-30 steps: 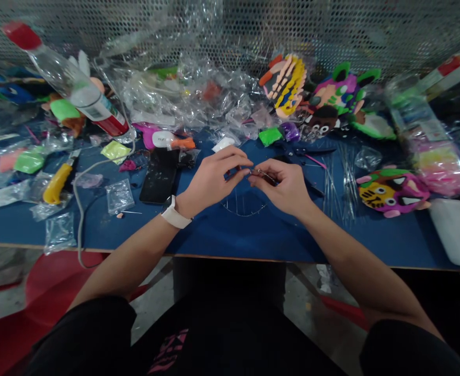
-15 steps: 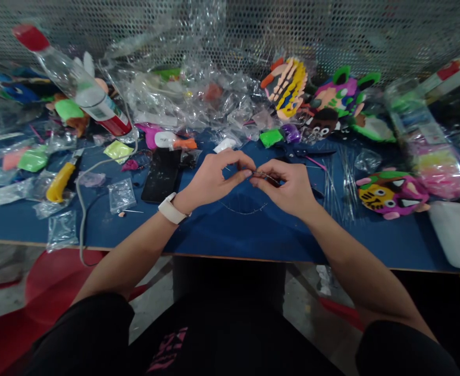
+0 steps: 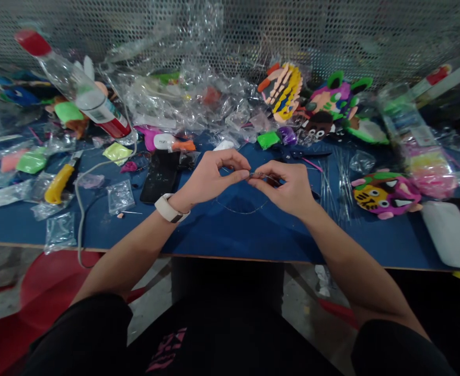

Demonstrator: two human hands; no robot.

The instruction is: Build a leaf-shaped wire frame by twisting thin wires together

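Observation:
A thin metal wire (image 3: 241, 212) curves in a loop below my hands, above the blue table. My left hand (image 3: 218, 175), with a white band on its wrist, pinches one part of the wire between thumb and index finger. Close beside it, my right hand (image 3: 283, 183) pinches a twisted-looking part of the same wire. The fingertips of both hands nearly meet. Exactly how the strands cross between them is too small to tell.
Blue table (image 3: 230, 243) beneath. On the left lie a yellow cutter (image 3: 57, 184), a black phone (image 3: 160, 177) and a leaning bottle (image 3: 96, 104). To the right are scissors (image 3: 306, 154), loose wires (image 3: 343, 188), a clay mask (image 3: 387, 193) and a white power bank (image 3: 449, 235). Plastic bags pile behind.
The view has shifted slightly, so things on the right appear farther left. Both hands keep their pinch on the wire, the fingertips a little closer together.

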